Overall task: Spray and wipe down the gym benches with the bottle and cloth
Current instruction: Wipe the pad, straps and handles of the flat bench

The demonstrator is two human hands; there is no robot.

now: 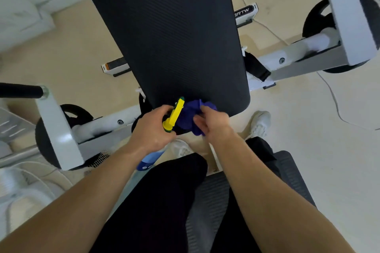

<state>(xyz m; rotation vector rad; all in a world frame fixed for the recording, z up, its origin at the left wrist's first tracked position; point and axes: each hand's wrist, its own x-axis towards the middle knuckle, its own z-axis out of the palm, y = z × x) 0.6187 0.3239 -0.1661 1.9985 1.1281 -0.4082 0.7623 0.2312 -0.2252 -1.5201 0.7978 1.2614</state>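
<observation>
The left hand is wrapped around the neck of a spray bottle (yellow trigger head, blue body hanging below the wrist); the right hand clutches a bunched purple cloth just beside the nozzle, at the near end of the black bench pad; white frame arms with black weight plates stand on either side of the bench; a thin white cable trails over the pale floor at right; the person's dark trousers and white shoes crowd the space below the hands.
</observation>
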